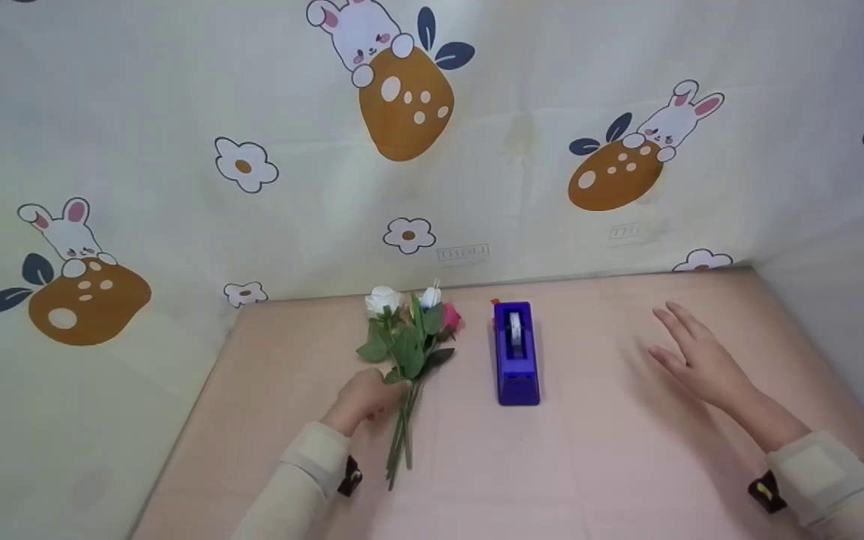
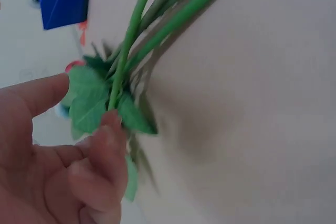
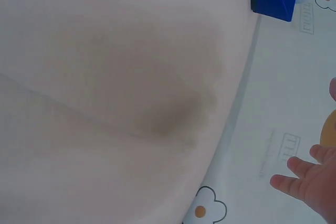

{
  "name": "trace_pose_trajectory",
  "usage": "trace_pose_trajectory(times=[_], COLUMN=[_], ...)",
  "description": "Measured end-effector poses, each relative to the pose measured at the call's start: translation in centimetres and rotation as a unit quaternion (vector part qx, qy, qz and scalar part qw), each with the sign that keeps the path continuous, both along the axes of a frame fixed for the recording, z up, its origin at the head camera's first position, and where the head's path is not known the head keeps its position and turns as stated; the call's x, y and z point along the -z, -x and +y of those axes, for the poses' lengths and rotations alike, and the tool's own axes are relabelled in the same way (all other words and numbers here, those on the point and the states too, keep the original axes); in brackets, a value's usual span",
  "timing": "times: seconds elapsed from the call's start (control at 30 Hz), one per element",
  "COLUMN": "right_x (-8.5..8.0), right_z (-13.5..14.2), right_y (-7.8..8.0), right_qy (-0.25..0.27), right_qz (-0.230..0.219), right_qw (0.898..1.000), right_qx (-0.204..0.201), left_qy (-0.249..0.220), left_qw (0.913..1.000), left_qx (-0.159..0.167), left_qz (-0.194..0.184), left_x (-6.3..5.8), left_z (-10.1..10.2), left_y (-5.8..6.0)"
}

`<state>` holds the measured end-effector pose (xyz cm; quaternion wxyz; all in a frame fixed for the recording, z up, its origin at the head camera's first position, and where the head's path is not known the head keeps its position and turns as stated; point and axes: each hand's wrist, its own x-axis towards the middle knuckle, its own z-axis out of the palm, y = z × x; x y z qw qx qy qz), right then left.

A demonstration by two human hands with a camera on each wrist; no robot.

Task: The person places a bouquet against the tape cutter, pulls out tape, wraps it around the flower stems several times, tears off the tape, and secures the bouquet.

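A small bunch of flowers (image 1: pixel 407 352), with white and pink-red blooms, green leaves and long stems, is at the middle-left of the table. My left hand (image 1: pixel 368 394) holds its stems (image 1: pixel 402 442) just below the leaves. In the left wrist view, fingertips (image 2: pixel 110 119) meet a bright green stem (image 2: pixel 131 40), while another finger stands apart beside the leaves (image 2: pixel 86 98). To the right of the flowers stands a blue-purple tape dispenser (image 1: pixel 517 356) with a tape roll in it. My right hand (image 1: pixel 702 360) hovers over the table's right side, fingers spread, holding nothing.
The table (image 1: pixel 589 450) has a pale pink cover. A wall cloth (image 1: pixel 522 202) printed with rabbits and flowers rises behind the table and along its sides. A small orange piece (image 1: pixel 496 301) shows by the dispenser's far end.
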<state>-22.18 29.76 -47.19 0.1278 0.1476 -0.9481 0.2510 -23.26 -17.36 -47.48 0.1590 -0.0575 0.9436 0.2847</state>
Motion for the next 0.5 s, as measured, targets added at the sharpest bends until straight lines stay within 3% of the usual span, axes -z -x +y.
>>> trace_pose_trajectory(times=[0.17, 0.33, 0.5], right_x=[0.7, 0.9, 1.1], right_z=[0.0, 0.1, 0.4], right_y=[-0.1, 0.0, 0.1], right_qy=[-0.006, -0.01, -0.008], right_qz=[-0.019, -0.018, -0.018], right_qw=[1.0, 1.0, 1.0], right_qx=[0.001, 0.001, 0.002], left_qy=[0.071, 0.182, 0.218], left_qw=[0.9963, 0.9813, 0.9736], left_qx=[0.035, 0.045, 0.045], left_qz=[0.033, 0.043, 0.049], left_x=[1.2, 2.0, 2.8], left_z=[2.3, 3.8, 4.4], left_y=[-0.3, -0.1, 0.2])
